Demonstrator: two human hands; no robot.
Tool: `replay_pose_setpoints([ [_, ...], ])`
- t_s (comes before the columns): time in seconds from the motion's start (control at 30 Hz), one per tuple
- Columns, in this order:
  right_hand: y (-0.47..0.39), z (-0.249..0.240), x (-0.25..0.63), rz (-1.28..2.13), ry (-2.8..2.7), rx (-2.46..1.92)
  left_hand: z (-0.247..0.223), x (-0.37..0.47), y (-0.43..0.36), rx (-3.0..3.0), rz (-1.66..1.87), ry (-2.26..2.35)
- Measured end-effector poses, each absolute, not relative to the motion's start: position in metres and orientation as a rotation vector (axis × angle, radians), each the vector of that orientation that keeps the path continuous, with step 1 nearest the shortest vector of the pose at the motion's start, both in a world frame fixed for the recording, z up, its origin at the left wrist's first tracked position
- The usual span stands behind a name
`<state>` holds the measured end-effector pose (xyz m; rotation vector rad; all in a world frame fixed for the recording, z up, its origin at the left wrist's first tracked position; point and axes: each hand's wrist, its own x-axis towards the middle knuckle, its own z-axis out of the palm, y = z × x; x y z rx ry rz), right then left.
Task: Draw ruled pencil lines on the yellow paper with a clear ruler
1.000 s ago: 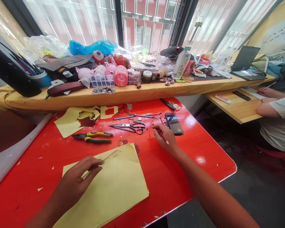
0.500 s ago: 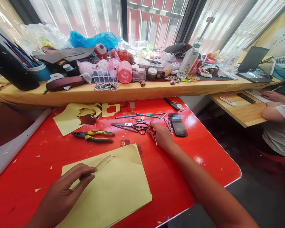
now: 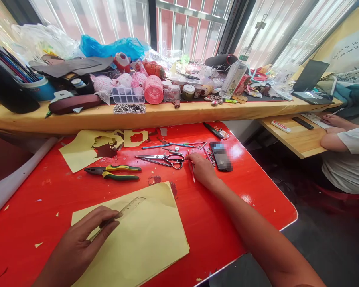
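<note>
My left hand [image 3: 83, 239] is closed on a clear ruler [image 3: 133, 205], its fingers pinching the near part. The ruler's free end reaches out over a stack of yellow paper [image 3: 149, 235]. Farther off, my right hand [image 3: 202, 169] has its fingers closed around a thin reddish pencil [image 3: 192, 169], whose pale tip points toward me. Beside those fingers lie scissors [image 3: 176, 160] with dark handles. Pliers [image 3: 119, 171] with yellow-green grips rest left of the scissors. A phone [image 3: 221, 156], partly blurred out, is right of my right hand.
Cut yellow sheets [image 3: 77, 153] and several pens [image 3: 157, 146] lie along the red table's [image 3: 221, 235] far side. Crafts, jars and bags crowd the ledge [image 3: 173, 115] behind. At right, another person's arm [image 3: 336, 137] rests on a wooden desk [image 3: 299, 137].
The whole view has shifted slightly, so the table and ledge appear farther left. My right hand remains by the scissors with the pencil, and the ruler stays in my left hand.
</note>
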<state>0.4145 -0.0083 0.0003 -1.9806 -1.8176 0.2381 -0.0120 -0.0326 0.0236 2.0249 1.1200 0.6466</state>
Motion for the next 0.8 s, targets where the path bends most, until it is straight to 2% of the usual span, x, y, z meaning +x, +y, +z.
replay_pose_setpoints([
  [0.47, -0.031, 0.024, 0.472, 0.323, -1.419, -1.913, 0.029, -0.008, -0.041, 2.056, 0.755, 1.1],
  [0.8, -0.101, 0.02, 0.455, 0.781, -1.146, -1.669, 0.026, -0.021, -0.047, 2.059, 0.651, 1.124],
])
